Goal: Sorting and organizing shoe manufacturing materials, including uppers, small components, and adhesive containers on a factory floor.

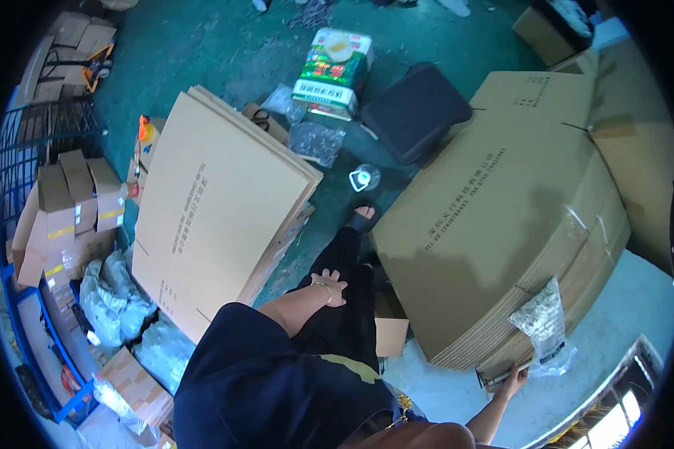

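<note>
My left hand (329,288) rests on my dark trouser leg (339,258), fingers spread, holding nothing. At the lower right, my right hand (511,383) has its fingers bent at the near lower edge of a thick stack of flattened cardboard boxes (494,202). What those fingers close on is too small to make out. Just beyond them, a clear plastic bag of pale, bumpy filling (541,323) lies against the side of the stack. To my left a second stack of flat cardboard (210,217) leans at a tilt.
Ahead on the green floor stand a green-and-white tin (333,73), a dark seat cushion (416,112) and a clear bottle (365,178). Scissors (260,118) lie beside the left stack. Far left, small cartons (71,198) and plastic sacks (112,299) crowd a blue metal frame (34,352).
</note>
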`<action>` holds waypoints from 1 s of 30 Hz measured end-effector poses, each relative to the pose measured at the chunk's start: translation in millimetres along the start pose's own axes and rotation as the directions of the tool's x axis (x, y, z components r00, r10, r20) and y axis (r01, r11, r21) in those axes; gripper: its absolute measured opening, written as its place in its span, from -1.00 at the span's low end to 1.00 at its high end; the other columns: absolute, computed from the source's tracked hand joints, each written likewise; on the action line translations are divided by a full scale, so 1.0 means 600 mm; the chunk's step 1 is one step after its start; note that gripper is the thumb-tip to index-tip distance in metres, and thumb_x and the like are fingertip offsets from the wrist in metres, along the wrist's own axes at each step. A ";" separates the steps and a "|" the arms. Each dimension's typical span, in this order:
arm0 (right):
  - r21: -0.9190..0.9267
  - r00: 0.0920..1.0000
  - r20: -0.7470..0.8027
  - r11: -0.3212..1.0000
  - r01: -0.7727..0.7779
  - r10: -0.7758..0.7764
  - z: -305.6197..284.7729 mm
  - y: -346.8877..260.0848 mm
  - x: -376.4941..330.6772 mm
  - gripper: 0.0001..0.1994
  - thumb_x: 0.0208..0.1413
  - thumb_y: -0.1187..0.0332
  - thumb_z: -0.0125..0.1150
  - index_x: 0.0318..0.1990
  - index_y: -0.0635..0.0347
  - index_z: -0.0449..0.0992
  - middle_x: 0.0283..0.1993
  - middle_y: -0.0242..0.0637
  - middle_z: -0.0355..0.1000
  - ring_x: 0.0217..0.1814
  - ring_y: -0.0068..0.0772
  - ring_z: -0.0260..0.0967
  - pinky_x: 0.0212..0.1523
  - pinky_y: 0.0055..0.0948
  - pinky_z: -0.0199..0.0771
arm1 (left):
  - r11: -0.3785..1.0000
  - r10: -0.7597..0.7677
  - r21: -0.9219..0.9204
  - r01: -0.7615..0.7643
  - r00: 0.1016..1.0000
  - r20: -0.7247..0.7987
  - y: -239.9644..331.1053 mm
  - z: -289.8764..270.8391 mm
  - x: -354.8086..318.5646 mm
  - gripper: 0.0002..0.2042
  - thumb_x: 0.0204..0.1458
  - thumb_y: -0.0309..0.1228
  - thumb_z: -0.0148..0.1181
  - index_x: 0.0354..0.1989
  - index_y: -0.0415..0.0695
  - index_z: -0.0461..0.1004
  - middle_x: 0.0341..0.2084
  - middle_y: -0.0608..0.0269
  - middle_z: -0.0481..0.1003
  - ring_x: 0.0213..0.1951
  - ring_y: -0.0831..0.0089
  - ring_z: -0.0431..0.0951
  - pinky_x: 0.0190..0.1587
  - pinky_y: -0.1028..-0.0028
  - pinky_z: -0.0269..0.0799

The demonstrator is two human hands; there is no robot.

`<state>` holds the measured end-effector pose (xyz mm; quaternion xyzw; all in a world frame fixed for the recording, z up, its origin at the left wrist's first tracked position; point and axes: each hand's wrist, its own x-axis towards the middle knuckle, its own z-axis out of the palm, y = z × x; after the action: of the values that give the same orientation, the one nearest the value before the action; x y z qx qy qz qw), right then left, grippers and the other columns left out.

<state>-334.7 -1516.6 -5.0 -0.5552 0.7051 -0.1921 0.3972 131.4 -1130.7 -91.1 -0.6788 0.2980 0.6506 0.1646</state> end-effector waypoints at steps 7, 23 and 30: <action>-0.187 0.987 -0.118 0.974 -0.132 0.111 0.000 -0.017 -0.033 -0.43 -0.07 0.47 0.14 0.10 0.31 0.02 0.03 -0.13 0.23 -0.07 -0.31 0.27 -0.17 -0.43 0.35 | 0.968 0.070 -0.226 -0.114 0.979 -0.193 -0.060 -0.022 0.059 -0.46 -0.12 -0.08 0.06 0.09 0.03 0.23 0.09 -0.03 0.14 0.10 0.00 0.17 0.09 0.21 0.16; -0.410 0.931 -0.253 0.843 -0.348 0.261 0.069 -0.063 -0.162 -0.42 -0.05 0.26 0.17 0.15 0.06 0.10 -0.25 -0.37 0.35 -0.38 -0.60 0.23 -0.51 -0.62 0.15 | -0.096 -0.465 -0.929 -0.359 0.841 -0.276 -0.169 -0.259 0.400 -0.79 -0.20 -0.35 0.20 -0.35 -0.12 0.45 -0.56 0.28 0.44 -0.56 0.51 0.39 -0.57 0.52 0.25; -0.522 0.916 -0.292 0.757 -0.394 0.275 0.061 -0.070 -0.150 -0.42 -0.11 0.18 0.21 0.11 0.08 0.19 -0.27 -0.31 0.35 -0.36 -0.54 0.27 -0.46 -0.53 0.29 | 0.470 -0.570 -0.856 -0.216 0.666 -0.481 -0.210 -0.169 0.367 -0.74 -0.21 -0.31 0.12 -0.35 -0.18 0.40 -0.46 -0.03 0.47 -0.32 0.11 0.49 -0.28 0.29 0.36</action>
<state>-273.5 -1439.1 33.8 -0.4907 0.8535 0.0482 0.1688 283.5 -1137.5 -317.6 -0.8897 -0.1134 0.3605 -0.2563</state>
